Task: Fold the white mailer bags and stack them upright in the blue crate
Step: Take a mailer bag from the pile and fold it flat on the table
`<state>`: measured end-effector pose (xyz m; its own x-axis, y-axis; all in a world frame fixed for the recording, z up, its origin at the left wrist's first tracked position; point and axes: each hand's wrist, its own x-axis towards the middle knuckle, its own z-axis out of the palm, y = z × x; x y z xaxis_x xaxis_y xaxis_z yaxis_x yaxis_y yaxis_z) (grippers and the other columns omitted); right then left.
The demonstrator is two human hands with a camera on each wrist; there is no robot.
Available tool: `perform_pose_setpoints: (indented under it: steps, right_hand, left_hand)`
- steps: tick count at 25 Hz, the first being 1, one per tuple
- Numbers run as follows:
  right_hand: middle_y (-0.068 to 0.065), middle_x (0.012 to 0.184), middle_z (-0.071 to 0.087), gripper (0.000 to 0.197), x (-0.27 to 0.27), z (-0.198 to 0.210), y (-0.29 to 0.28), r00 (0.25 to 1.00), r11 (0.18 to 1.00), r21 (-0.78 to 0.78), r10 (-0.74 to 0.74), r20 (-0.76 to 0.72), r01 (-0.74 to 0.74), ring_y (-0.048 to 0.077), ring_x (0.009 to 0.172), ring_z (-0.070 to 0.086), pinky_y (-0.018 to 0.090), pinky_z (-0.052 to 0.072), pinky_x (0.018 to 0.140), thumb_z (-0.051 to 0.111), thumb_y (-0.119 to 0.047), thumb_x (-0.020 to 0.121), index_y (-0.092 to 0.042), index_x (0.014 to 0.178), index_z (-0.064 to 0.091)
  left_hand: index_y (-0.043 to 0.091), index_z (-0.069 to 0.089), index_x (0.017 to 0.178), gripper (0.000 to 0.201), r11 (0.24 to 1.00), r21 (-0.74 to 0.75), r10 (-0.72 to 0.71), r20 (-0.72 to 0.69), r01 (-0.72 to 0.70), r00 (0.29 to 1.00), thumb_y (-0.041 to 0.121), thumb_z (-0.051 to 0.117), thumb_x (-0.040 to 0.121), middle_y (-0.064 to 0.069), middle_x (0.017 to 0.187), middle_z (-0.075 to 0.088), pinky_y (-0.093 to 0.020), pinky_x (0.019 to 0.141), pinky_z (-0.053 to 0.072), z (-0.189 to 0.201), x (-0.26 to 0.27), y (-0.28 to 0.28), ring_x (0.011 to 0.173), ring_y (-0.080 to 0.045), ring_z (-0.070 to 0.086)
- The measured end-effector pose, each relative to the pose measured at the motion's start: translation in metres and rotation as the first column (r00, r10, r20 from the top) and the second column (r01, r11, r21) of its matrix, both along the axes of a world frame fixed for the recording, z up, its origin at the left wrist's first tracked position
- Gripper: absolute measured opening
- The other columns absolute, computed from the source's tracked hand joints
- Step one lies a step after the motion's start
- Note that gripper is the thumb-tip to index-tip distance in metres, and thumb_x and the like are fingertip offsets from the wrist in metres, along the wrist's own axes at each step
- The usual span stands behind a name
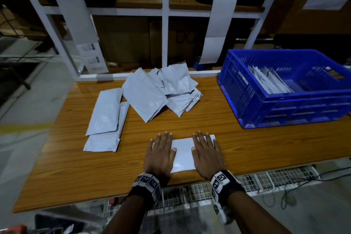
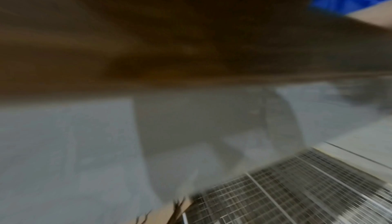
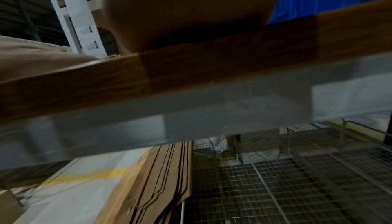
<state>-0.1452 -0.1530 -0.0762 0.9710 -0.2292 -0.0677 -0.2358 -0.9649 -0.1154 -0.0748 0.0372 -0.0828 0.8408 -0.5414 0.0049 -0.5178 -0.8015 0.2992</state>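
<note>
White mailer bag (image 1: 183, 153) lies flat on the wooden table (image 1: 237, 138), near its front edge, long axis running left to right across the person's front. Left hand (image 1: 160, 155) lies palm down on the bag's left end, fingers straight and pointing away from the body; right hand (image 1: 206, 155) lies the same way on the right end. Neither grips anything. Loose pile of unfolded bags (image 1: 161, 93) sits farther back at table centre, two more bags (image 1: 107, 118) flat to its left, long axes running roughly front to back. Blue crate (image 1: 284, 89) stands at far right; folded bags (image 1: 266, 80) inside lean on edge against its left wall. Wrist views blurred.
</note>
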Motion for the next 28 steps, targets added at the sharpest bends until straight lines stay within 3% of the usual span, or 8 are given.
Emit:
perform_pose_setpoints:
  steps: [4,8,12,14,17,22,25,28]
  right_hand:
    - [-0.004,0.168,0.005,0.072,-0.005,0.007,-0.007,0.998,0.999,0.013,-0.048,-0.027,0.048,0.025,0.155,0.003,0.047,0.004,0.124,-0.006,-0.051,0.092,-0.032,0.160,0.009]
    - [-0.007,0.168,0.002,0.058,0.004,0.021,-0.006,0.977,0.991,0.057,-0.112,-0.182,0.124,0.026,0.155,-0.001,0.052,0.001,0.123,0.011,-0.049,0.103,-0.036,0.159,0.007]
    - [0.002,0.165,0.019,0.051,0.037,0.040,0.016,0.983,0.984,0.135,-0.097,-0.159,0.119,0.030,0.152,0.009,0.059,0.008,0.119,0.019,-0.042,0.105,-0.031,0.155,0.023]
    - [0.000,0.167,0.013,0.052,0.029,0.029,0.032,0.997,0.989,0.142,-0.021,-0.079,0.032,0.028,0.154,0.004,0.055,0.006,0.121,0.018,-0.044,0.106,-0.033,0.157,0.020]
    - [-0.005,0.168,0.007,0.063,0.004,0.011,0.039,1.000,0.997,0.079,-0.003,-0.019,0.004,0.024,0.155,0.004,0.048,0.003,0.124,0.001,-0.052,0.099,-0.037,0.158,0.016]
    - [-0.005,0.168,0.006,0.056,-0.010,0.010,0.013,0.990,0.991,0.005,-0.135,-0.043,0.135,0.025,0.155,0.003,0.053,0.004,0.123,0.014,-0.046,0.105,-0.036,0.159,0.009]
    - [-0.005,0.168,0.007,0.057,-0.014,0.015,0.007,0.982,0.984,0.014,-0.174,-0.071,0.175,0.025,0.154,0.006,0.053,0.009,0.122,0.016,-0.047,0.104,-0.034,0.159,0.009]
    - [-0.001,0.163,0.023,0.050,-0.013,0.029,0.005,0.979,0.981,0.036,-0.190,-0.075,0.193,0.030,0.148,0.021,0.053,0.021,0.116,0.029,-0.044,0.103,-0.032,0.152,0.028]
  left_hand:
    - [0.024,0.002,0.162,0.094,1.000,0.016,-0.009,-0.031,0.009,0.999,0.066,-0.028,0.083,0.005,0.169,0.002,-0.041,0.124,-0.003,0.001,0.013,0.019,0.156,-0.019,-0.002]
    - [0.024,-0.003,0.161,0.099,0.999,0.025,-0.045,-0.040,0.046,0.998,0.068,-0.033,0.078,0.004,0.169,-0.001,-0.040,0.124,-0.003,0.000,0.018,0.031,0.156,-0.018,-0.003]
    - [0.015,-0.003,0.161,0.069,0.995,-0.053,-0.083,0.033,0.085,0.996,0.053,0.004,0.103,-0.006,0.168,0.002,-0.041,0.123,0.008,0.005,0.010,0.034,0.155,-0.024,0.005]
    - [0.014,-0.003,0.161,0.064,0.982,-0.060,-0.172,0.101,0.178,0.980,0.041,0.018,0.107,-0.012,0.167,0.011,-0.040,0.121,0.012,0.002,0.007,0.033,0.154,-0.027,0.014]
    - [0.025,0.001,0.161,0.058,0.966,0.005,-0.258,0.117,0.259,0.959,0.047,0.006,0.107,-0.005,0.165,0.022,-0.042,0.122,0.016,-0.004,0.009,0.036,0.151,-0.025,0.026]
    - [0.029,0.014,0.161,0.082,0.972,0.046,-0.233,0.029,0.232,0.972,0.064,-0.017,0.093,0.007,0.166,0.013,-0.041,0.122,-0.001,-0.001,0.014,0.040,0.155,-0.020,0.013]
    - [0.025,0.016,0.161,0.097,0.975,0.089,-0.205,-0.006,0.204,0.979,0.069,-0.026,0.085,0.008,0.167,0.013,-0.044,0.124,0.003,0.006,0.014,0.036,0.155,-0.019,0.010]
    - [0.021,0.037,0.153,0.078,0.984,0.056,-0.168,-0.024,0.169,0.985,0.063,0.008,0.094,0.000,0.160,0.035,-0.048,0.119,0.023,0.023,0.013,0.030,0.148,-0.025,0.029]
